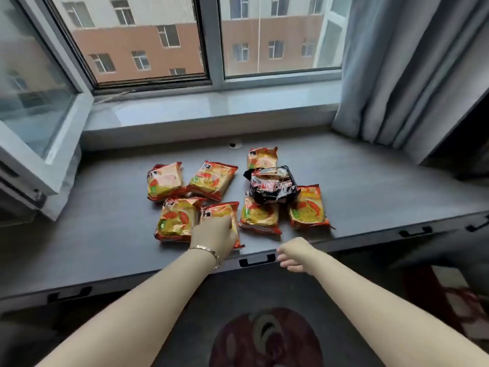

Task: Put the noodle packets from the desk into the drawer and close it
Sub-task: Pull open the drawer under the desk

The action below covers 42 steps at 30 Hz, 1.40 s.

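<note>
Crinkly foil packets on the bench look light, slick and brittle inside; left hand lies on the nearest, grip unclear, right hand loosely open beside the handle.

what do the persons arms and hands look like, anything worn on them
Both forearms are bare, with no sleeves in view. The left hand has a thin metallic link bracelet around its wrist. The right hand and its wrist show no jewellery or gloves; any rings are too small to make out.
</note>
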Each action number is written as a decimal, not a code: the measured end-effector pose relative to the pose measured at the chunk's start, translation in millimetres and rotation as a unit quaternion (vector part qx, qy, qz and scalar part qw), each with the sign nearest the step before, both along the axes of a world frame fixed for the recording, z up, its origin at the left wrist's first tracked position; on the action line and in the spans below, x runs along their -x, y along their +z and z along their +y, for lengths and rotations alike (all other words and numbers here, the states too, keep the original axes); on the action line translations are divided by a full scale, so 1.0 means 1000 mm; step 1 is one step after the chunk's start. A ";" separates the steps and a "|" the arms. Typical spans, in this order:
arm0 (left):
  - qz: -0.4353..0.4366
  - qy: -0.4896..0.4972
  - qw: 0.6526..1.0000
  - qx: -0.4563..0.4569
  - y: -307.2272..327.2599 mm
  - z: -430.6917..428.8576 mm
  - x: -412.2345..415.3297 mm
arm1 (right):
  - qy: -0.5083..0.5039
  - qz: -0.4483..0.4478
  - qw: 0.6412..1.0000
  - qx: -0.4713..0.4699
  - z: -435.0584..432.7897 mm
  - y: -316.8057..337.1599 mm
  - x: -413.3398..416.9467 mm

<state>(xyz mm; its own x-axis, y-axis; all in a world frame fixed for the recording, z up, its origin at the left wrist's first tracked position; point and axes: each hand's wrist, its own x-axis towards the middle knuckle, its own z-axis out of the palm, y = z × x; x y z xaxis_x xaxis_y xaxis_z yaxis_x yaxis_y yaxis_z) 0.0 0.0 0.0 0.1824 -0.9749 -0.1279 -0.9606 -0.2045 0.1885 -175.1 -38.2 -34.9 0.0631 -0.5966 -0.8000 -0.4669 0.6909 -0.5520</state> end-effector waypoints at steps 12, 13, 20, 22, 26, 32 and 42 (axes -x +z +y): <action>-0.035 -0.076 0.997 0.007 -0.086 0.003 -0.031 | -0.264 -0.084 0.954 -0.114 -0.026 -0.138 -0.036; -0.023 -0.077 0.997 0.021 -0.087 0.003 -0.032 | -0.309 -0.114 0.935 -0.129 -0.028 -0.144 -0.038; -0.031 -0.145 0.983 0.112 -0.109 0.010 -0.043 | -0.416 -0.203 0.877 -0.130 -0.019 -0.165 -0.049; -0.031 -0.157 0.979 0.126 -0.110 0.017 -0.042 | -0.411 -0.202 0.882 -0.116 -0.017 -0.162 -0.050; 0.029 -0.257 0.957 0.130 -0.118 0.033 -0.034 | -0.419 -0.191 0.881 -0.111 -0.008 -0.157 -0.046; 0.052 -0.184 0.981 0.025 -0.126 0.052 -0.018 | -0.367 -0.111 0.914 -0.133 0.055 -0.160 -0.018; 0.042 -0.083 0.945 -0.313 -0.130 0.113 0.024 | 0.298 0.242 0.918 0.097 0.106 -0.087 0.046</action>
<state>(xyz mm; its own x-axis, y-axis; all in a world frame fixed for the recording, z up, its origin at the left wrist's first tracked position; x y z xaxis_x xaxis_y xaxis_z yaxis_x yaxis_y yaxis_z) -24.1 112.8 -129.7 -0.0038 -0.7181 -0.6959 -0.9763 -0.1480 0.1581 -221.4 68.0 -121.5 0.0895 -0.7051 -0.7034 -0.9532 0.1441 -0.2658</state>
